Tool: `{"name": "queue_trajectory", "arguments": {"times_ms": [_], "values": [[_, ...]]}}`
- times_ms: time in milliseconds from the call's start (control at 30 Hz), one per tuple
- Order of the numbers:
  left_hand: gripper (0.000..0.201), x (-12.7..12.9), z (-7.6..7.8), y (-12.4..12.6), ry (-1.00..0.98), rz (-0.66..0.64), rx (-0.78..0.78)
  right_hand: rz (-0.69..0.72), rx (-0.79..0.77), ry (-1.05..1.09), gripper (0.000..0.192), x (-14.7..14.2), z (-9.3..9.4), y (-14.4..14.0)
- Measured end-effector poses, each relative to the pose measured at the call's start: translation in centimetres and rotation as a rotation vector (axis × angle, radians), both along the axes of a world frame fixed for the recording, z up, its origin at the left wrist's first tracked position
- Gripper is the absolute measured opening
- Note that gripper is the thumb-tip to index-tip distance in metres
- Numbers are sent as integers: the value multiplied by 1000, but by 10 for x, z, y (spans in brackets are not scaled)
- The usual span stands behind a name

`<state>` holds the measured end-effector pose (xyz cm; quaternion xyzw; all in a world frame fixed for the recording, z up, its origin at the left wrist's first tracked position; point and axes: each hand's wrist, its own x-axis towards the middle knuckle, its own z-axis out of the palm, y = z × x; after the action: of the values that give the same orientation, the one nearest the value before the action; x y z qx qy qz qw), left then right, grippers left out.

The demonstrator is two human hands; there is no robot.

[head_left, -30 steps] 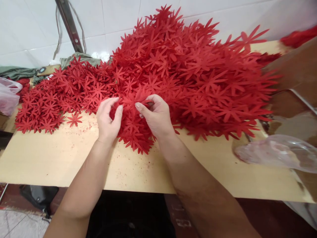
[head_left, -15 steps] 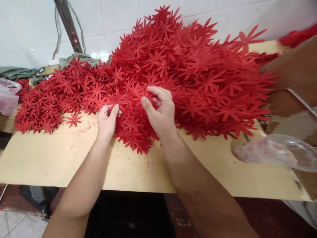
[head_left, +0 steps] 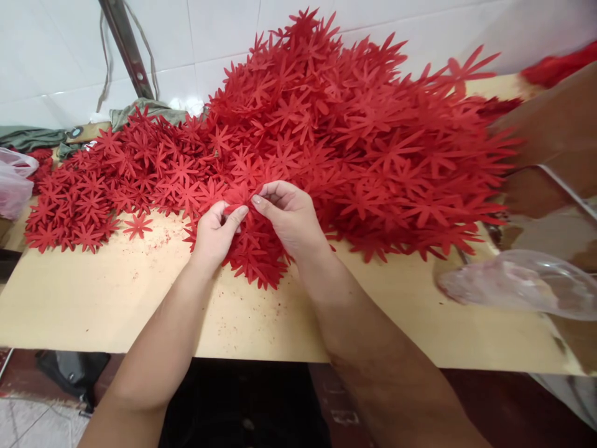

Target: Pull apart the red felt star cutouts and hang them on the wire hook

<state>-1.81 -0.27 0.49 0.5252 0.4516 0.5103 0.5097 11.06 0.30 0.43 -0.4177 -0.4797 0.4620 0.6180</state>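
Observation:
Between my two hands is a red flower-shaped cutout (head_left: pixel 239 196) with long narrow petals. My left hand (head_left: pixel 217 231) pinches its near left side between thumb and fingers. At its right side, my right hand (head_left: pixel 290 214) has thumb and fingertips closed on a petal edge. Behind and below them spreads a large heap of matching red cutouts (head_left: pixel 373 149), so the held piece's outline partly blends in. One loose red cutout (head_left: pixel 138 226) lies flat on the table, left of my hands.
The pale wooden table (head_left: pixel 116 305) carries red crumbs near its front. A clear plastic bag (head_left: pixel 522 283) lies at the right by a cardboard box (head_left: pixel 555 143). Another plastic bag (head_left: pixel 16 180) is at the left edge. A metal post (head_left: pixel 124 46) leans against the tiled wall.
My left hand has moved right with the red cutout. My right hand has come left and down, its open fingers closing on the cutout's edge.

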Motion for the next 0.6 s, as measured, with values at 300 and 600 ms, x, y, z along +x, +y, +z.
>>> {"name": "queue_trajectory", "arguments": {"times_ms": [300, 600], "values": [[39, 2, -1, 1, -148, -72, 32, 55, -61, 59, 38, -1, 5, -3], [17, -2, -2, 4, -55, -12, 19, 307, -77, 18, 41, -2, 16, -13]]}}
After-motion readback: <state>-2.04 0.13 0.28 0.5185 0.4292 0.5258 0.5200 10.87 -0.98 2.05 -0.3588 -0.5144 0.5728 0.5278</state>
